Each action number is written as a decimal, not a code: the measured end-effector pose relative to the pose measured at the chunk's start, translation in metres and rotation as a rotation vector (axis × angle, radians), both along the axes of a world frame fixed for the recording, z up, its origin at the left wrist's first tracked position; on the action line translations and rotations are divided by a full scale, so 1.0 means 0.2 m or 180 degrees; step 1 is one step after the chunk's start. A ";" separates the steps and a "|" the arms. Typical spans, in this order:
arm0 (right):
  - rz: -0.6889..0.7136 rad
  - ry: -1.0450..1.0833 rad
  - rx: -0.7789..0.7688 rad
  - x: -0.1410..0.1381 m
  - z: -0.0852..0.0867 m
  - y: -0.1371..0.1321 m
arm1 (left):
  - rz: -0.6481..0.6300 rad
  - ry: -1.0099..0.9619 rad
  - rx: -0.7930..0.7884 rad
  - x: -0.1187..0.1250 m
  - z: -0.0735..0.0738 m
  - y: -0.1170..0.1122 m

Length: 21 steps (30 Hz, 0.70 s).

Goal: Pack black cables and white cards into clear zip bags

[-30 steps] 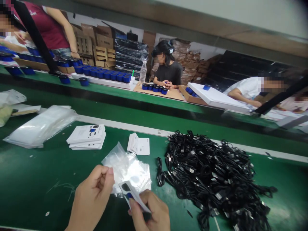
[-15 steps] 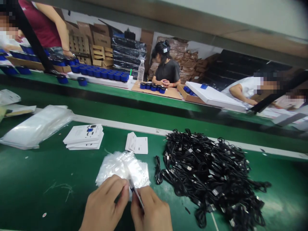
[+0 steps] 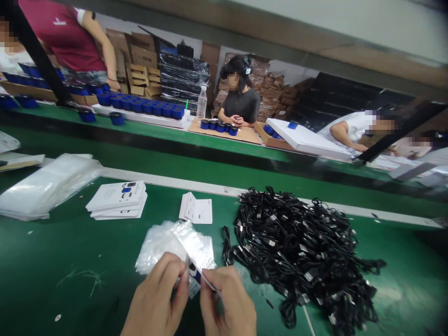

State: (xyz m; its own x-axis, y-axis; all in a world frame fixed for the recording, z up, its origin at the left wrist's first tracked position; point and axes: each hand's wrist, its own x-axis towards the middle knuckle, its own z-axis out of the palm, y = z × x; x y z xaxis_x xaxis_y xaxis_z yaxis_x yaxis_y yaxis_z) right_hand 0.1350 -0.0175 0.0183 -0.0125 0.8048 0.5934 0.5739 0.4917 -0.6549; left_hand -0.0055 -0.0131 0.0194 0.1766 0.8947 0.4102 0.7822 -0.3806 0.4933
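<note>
Low in the middle of the head view, my left hand (image 3: 157,294) is closed in a pinch at the edge of a clear plastic bag (image 3: 194,245). My right hand (image 3: 229,301) pinches a folded printed leaflet (image 3: 195,274), white with dark blue and black pictures. The leaflet is at the bag's near end; how far it is inside I cannot tell, as my fingers hide part of it. Beneath and beyond lies a fanned pile of clear plastic bags (image 3: 152,249). A single coiled black cable (image 3: 228,247) lies right of the bags, beside a large heap of black cables (image 3: 294,242).
Behind the bags are a stack of leaflets (image 3: 117,200) and a smaller, partly opened stack (image 3: 198,210). Larger plastic bags (image 3: 45,186) lie at left. Across the green bench, people work beside rows of blue containers (image 3: 147,106). A shelf beam (image 3: 245,32) crosses overhead.
My right hand has moved slightly right and turned, so more of the leaflet's printed face shows between my hands. The whole view has shifted slightly.
</note>
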 end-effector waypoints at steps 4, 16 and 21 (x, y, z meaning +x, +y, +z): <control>-0.0042 0.0115 -0.0099 -0.05 -0.04 0.00 | -0.0028 -0.0110 -0.0054 0.02 0.01 0.00; 0.0631 0.0095 -0.0826 0.07 0.02 0.01 | -0.0232 -0.0059 0.0050 0.02 -0.01 0.00; 0.0656 0.0125 -0.1358 0.08 0.03 0.03 | -0.0494 0.0196 0.0110 0.03 -0.01 -0.04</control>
